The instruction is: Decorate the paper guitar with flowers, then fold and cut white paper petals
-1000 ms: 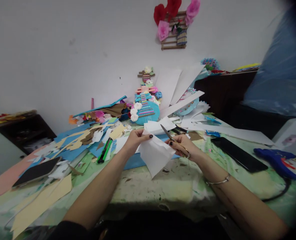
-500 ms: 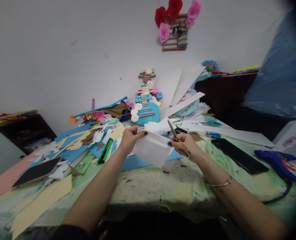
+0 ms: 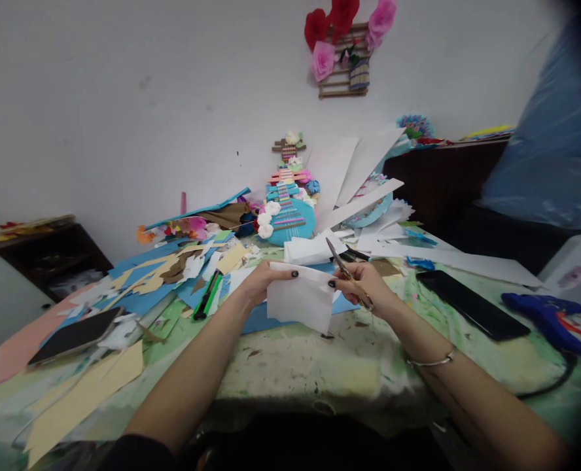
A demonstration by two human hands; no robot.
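A piece of white paper (image 3: pixel 300 299) is held up between both hands above the front of the table. My left hand (image 3: pixel 265 281) pinches its upper left edge, thumb on the near side. At the upper right corner, my right hand (image 3: pixel 364 288) grips the paper between thumb and finger. That same hand also holds a pair of scissors (image 3: pixel 339 258), blades pointing up and to the left, away from the paper's face. Blue sheets (image 3: pixel 261 323) lie on the table behind and under the paper. A folded stack of white paper (image 3: pixel 310 248) rests just beyond.
A green utility knife (image 3: pixel 207 296) lies left of my left hand among paper scraps. Phones lie on both sides, one black phone (image 3: pixel 472 305) at right beside a blue glue gun (image 3: pixel 548 319). A blue paper guitar (image 3: pixel 295 219) leans against the wall.
The paper has turned a little and its left edge has dropped slightly with my left hand. My right hand still holds the scissors and the paper's corner.
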